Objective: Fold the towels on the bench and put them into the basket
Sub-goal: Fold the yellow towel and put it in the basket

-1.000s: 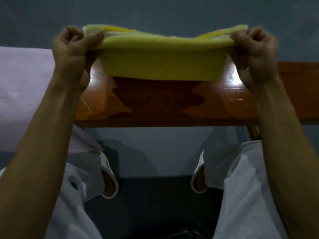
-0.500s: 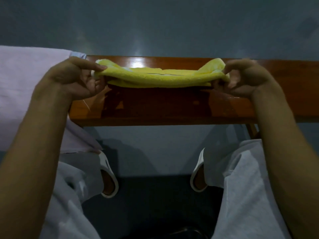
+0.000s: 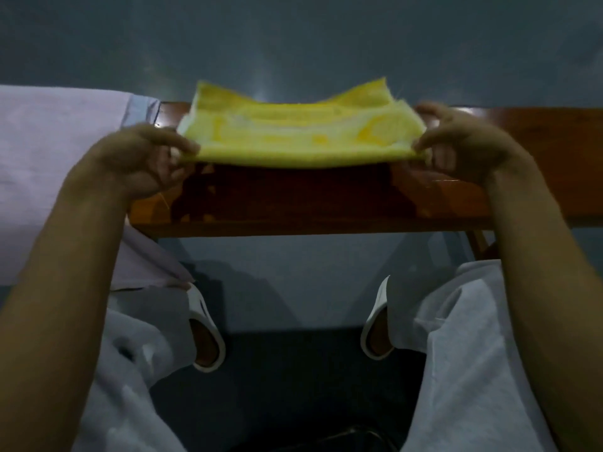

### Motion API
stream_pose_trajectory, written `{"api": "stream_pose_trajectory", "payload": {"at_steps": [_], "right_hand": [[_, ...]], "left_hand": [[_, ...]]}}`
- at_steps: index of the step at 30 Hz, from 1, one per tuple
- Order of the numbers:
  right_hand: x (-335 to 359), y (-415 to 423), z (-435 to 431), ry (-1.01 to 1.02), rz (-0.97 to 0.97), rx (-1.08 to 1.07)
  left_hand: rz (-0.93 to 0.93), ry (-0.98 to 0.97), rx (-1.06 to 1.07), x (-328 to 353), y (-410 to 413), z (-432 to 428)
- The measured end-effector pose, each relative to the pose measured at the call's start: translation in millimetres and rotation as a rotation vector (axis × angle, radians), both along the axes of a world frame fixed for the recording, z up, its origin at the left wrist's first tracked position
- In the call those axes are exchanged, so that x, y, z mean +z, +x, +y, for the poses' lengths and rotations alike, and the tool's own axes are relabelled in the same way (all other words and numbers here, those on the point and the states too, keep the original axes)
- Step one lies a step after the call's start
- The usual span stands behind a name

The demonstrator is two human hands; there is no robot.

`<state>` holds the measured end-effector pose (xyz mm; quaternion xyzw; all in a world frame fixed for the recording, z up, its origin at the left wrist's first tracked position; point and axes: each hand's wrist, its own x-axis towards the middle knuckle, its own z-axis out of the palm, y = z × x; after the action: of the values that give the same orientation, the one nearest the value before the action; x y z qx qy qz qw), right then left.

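Observation:
A yellow towel (image 3: 300, 132) is stretched flat between my two hands just above the wooden bench (image 3: 326, 207). My left hand (image 3: 143, 158) pinches its near left corner. My right hand (image 3: 463, 141) pinches its near right corner. The far edge of the towel curls upward at both far corners. The towel looks folded into layers. No basket shows clearly in this view.
A pale lilac cloth (image 3: 58, 177) covers the left part of the bench and hangs over its front edge. Below are my knees in white trousers (image 3: 473, 353) and white slippers (image 3: 205, 337) on a grey floor. A dark rounded object (image 3: 342, 442) peeks in at the bottom edge.
A second ago the towel hung raised with a flap drooping down. It then dropped low over the bench, and now lies spread flatter with its far edge flipped up.

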<state>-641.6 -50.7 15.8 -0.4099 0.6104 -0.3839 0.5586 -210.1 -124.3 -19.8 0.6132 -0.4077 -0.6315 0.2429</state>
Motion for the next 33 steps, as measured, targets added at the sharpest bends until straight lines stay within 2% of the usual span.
{"api": "stream_pose_trajectory", "payload": {"at_steps": [2, 5, 7, 10, 13, 16, 19, 21, 23, 27, 29, 33], "right_hand": [[-7, 0, 8, 0.187, 0.215, 0.072], [-10, -3, 8, 0.305, 0.259, 0.073], [-13, -2, 4, 0.274, 0.286, 0.005], [-22, 10, -3, 0.192, 0.403, -0.155], [-26, 20, -9, 0.183, 0.502, -0.235], [-27, 20, -12, 0.196, 0.605, -0.21], [-31, 31, -11, 0.087, 0.882, -0.247], [-37, 44, -12, -0.079, 0.966, -0.305], [-44, 63, -17, -0.243, 1.001, -0.323], [-58, 114, -21, -0.481, 1.191, -0.155], [-69, 135, -20, -0.542, 1.178, 0.023], [-78, 147, -20, -0.473, 1.138, 0.354]], "left_hand": [[-0.106, 0.032, -0.087, 1, -3, 11], [-0.096, 0.051, -0.024, 7, -7, 21], [-0.148, 0.015, 0.096, 7, -13, 20], [-0.329, -0.095, 0.199, 4, -23, 18], [-0.45, -0.101, 0.087, 7, -27, 15], [-0.564, -0.083, -0.069, 8, -24, 13], [-0.824, -0.233, -0.103, 2, -28, 14], [-1.027, -0.413, -0.052, -5, -40, 17], [-1.062, -0.615, -0.004, -10, -62, 23], [-1.089, -0.929, -0.104, -18, -113, 36], [-1.025, -1.021, -0.251, -30, -128, 38], [-0.896, -1.019, -0.477, -51, -134, 38]]}}
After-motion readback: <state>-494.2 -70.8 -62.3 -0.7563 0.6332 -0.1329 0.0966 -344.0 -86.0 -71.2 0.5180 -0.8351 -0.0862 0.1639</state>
